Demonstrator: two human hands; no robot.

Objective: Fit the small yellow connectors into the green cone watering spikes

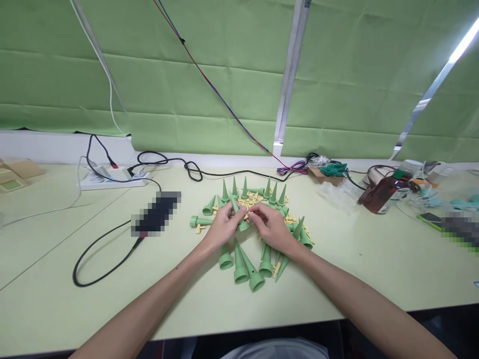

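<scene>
My left hand [223,225] is closed round a green plastic cone [238,211], its tip pointing up and away. My right hand [271,227] is pinched beside it, fingertips meeting the cone near a small yellow peg [247,216]; whether it holds the peg I cannot tell for sure. Both hands hover over a pile of green cones [247,269] and small yellow pegs [258,198] spread on the pale green table [67,279].
A black cable [98,259] loops at the left, running from a blurred dark device [155,214]. A white power strip [112,177] lies at the back left. Bags, a brown bottle [381,197] and clutter crowd the right. Green blinds [209,75] hang behind.
</scene>
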